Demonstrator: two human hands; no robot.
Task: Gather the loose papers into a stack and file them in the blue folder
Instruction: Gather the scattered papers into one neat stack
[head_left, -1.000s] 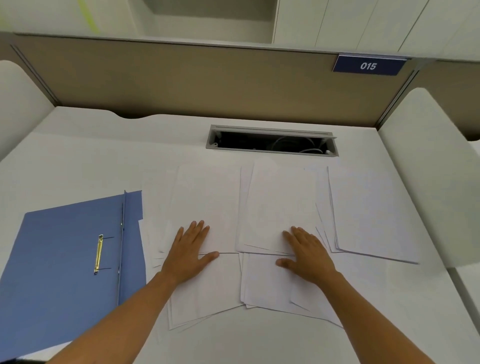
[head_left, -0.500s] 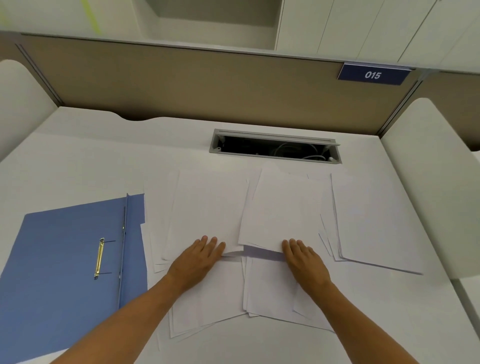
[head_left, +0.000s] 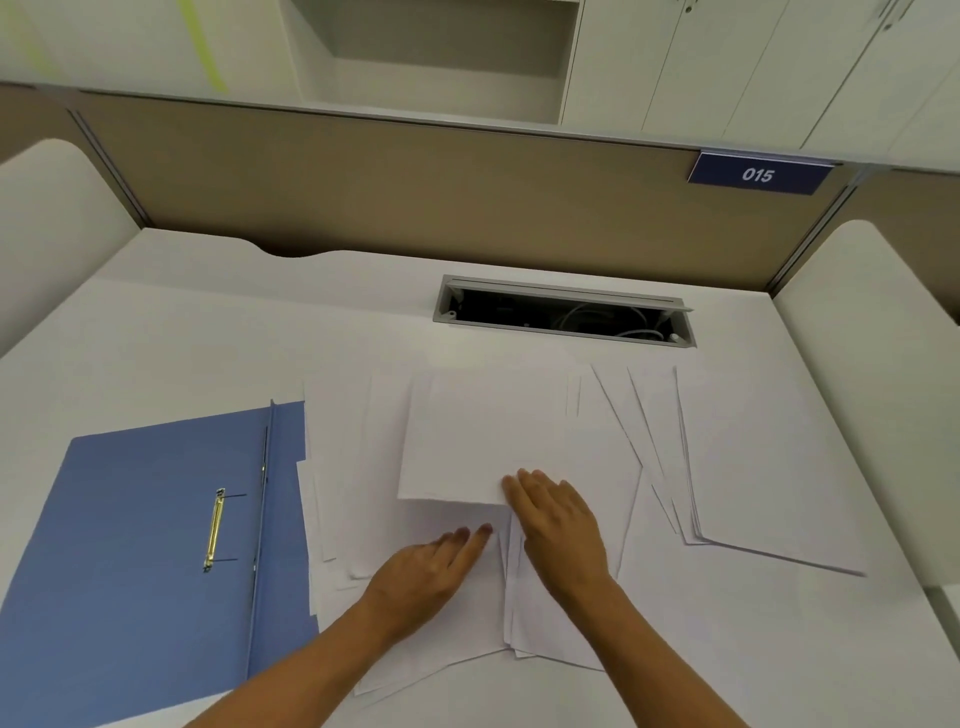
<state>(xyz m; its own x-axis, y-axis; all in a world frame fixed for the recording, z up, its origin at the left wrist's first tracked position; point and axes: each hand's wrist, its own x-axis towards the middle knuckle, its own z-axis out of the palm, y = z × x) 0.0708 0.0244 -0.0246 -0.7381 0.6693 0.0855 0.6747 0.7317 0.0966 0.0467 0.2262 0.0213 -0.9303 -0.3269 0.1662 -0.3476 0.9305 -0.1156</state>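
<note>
At counter centre the loose papers (head_left: 467, 441) lie fanned and overlapping, a separate sheaf (head_left: 769, 467) at 3 o'clock, the blue folder (head_left: 130, 545) open flat at 9 o'clock with its brass fastener (head_left: 214, 529) exposed. Your right hand (head_left: 558, 519) lies flat, fingers straight, pressing the top sheet's near edge; your left hand (head_left: 431, 569) rests flat on lower sheets, gripping nothing. Judgement: gathering barely begun. Slide with light, even palm pressure toward centre, keep sheets flat to avoid creasing, then draw in the 3 o'clock sheaf before squaring edges.
</note>
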